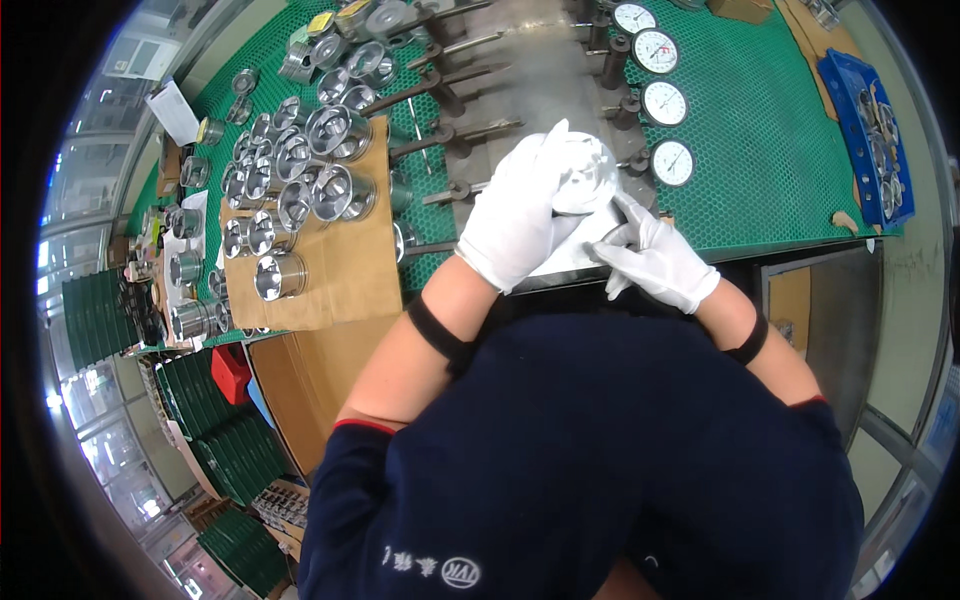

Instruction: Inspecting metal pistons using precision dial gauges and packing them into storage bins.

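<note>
My left hand (512,212), in a white glove, is closed around the side of a bright metal piston (584,172). Glare washes out much of the piston's surface. To its right is my right hand (655,262), also gloved, with fingers apart and the forefinger reaching up to the piston's lower right edge; whether it touches cannot be made out. Below the piston, between the hands, lies a white flat surface (575,252) at the bench edge. The grey metal plate (545,75) beyond carries gauge stands on both sides.
Several round dial gauges (664,103) line the plate's right side. At left, many shiny pistons (280,275) stand on brown cardboard (345,285) over a green mat (740,200). A blue tray (850,110) with metal parts sits far right. Green crates (215,420) are stacked lower left.
</note>
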Tool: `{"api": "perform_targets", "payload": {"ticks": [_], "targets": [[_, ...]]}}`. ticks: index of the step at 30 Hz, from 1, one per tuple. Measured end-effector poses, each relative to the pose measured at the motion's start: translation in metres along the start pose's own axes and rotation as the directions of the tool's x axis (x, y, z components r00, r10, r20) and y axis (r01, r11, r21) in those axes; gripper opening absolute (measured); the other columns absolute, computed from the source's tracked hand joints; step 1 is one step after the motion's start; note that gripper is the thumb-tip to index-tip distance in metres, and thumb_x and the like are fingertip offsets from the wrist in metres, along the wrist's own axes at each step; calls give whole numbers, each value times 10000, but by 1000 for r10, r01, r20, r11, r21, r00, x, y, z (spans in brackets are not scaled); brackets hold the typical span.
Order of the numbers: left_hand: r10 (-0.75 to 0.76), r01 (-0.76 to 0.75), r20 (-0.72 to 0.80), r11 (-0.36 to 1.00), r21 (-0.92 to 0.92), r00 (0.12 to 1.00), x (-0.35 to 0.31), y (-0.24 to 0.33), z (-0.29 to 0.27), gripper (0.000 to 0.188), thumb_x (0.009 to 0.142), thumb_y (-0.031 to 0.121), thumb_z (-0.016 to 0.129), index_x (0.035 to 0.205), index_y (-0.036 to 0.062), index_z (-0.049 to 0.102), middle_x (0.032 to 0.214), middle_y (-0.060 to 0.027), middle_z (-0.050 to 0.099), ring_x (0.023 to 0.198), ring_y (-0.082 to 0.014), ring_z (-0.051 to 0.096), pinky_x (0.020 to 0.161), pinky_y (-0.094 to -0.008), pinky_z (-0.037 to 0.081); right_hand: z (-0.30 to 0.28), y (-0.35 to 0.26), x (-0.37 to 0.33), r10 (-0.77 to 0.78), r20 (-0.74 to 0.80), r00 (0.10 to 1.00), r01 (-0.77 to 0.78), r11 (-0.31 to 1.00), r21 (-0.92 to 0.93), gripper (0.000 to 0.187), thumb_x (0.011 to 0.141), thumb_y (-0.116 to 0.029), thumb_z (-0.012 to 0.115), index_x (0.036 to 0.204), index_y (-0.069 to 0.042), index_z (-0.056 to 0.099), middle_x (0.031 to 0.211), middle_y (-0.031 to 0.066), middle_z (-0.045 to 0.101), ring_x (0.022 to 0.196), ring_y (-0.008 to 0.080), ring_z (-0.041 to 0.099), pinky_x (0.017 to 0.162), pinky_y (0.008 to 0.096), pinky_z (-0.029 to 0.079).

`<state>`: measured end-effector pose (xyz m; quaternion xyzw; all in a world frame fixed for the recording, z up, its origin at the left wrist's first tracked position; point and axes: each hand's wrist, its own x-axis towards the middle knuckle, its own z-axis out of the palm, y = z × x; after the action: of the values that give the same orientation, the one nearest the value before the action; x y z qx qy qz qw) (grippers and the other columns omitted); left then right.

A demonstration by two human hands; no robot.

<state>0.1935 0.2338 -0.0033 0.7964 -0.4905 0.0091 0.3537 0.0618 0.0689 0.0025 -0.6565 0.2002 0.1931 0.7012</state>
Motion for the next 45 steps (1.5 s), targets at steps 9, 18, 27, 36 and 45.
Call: {"api": "perform_targets", "payload": {"ticks": [9, 18, 27, 36, 45], "targets": [[-27, 22, -43, 992, -124, 999, 11, -6, 6, 822, 732, 122, 843, 1426, -23, 427, 1200, -200, 585, 1091, -367, 600, 961, -415, 494, -7, -2, 4, 49, 13, 999, -50, 998, 41, 877, 937, -127, 611, 1583, -47, 23, 897, 128, 657, 574, 186, 674, 548, 311, 599], [-36, 23, -74, 986, -167, 997, 14, -1, 7, 799, 723, 101, 859, 1404, -14, 456, 1191, -188, 581, 1082, -352, 596, 952, -407, 499, -9, -7, 3, 46, 41, 998, -46, 999, 0, 857, 964, -159, 621, 1555, 54, 37, 933, 142, 694, 604, 192, 688, 556, 292, 579], [29, -43, -95, 989, -141, 995, 17, -3, 6, 728, 723, 96, 858, 1348, 14, 494, 1205, -195, 581, 1128, -364, 581, 976, -418, 489, -9, -3, 7, 56, 27, 998, -56, 998, -6, 884, 922, -130, 586, 1581, -29, 6, 850, 118, 649, 560, 208, 680, 565, 322, 596], [-90, 304, 356, 730, -612, 930, 20, 51, -46, 622, 896, 171, 702, 1415, -17, 416, 1202, -189, 567, 925, -250, 667, 846, -359, 529, -60, -40, -25, -496, 17, 868, 489, 850, -195, 497, 911, -87, 459, 1401, -3, 461, 1348, 172, 555, 1146, 228, 602, 1018, 362, 463], [-530, 590, -264, 678, 439, 806, -61, -88, -126, 431, 908, 227, 700, 1217, -59, 611, 1101, -255, 676, 1004, -401, 658, 879, -416, 523, -225, -43, 52, -334, -589, 736, 342, 934, -101, 421, 971, -153, 528, 1350, 28, 498, 1252, 130, 587, 1036, 260, 660, 696, 350, 622]]}}
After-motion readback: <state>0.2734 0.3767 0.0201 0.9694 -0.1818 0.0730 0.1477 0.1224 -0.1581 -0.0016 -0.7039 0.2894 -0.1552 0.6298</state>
